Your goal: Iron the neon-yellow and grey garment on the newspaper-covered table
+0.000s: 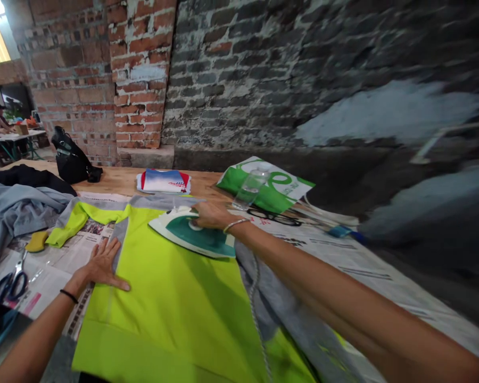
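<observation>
A neon-yellow and grey sweatshirt (163, 303) lies spread over newspaper on the table. My right hand (213, 215) is closed around the handle of a green and white clothes iron (195, 236), which rests on the upper part of the garment. The iron's tip points left, and its cord (256, 308) runs down across the right side of the cloth. With fingers spread, my left hand (104, 261) lies flat on the garment's left edge. The iron's soleplate is hidden from view.
Scissors (11, 282) and a yellow sponge (36, 241) lie at left near grey clothing (19, 210). Behind are a black bag (72, 159), a folded white-blue-red cloth (163, 181), a clear bottle (250, 189), eyeglasses (275, 217) and a green-white bag (267, 183). A brick wall (239, 80) backs the table.
</observation>
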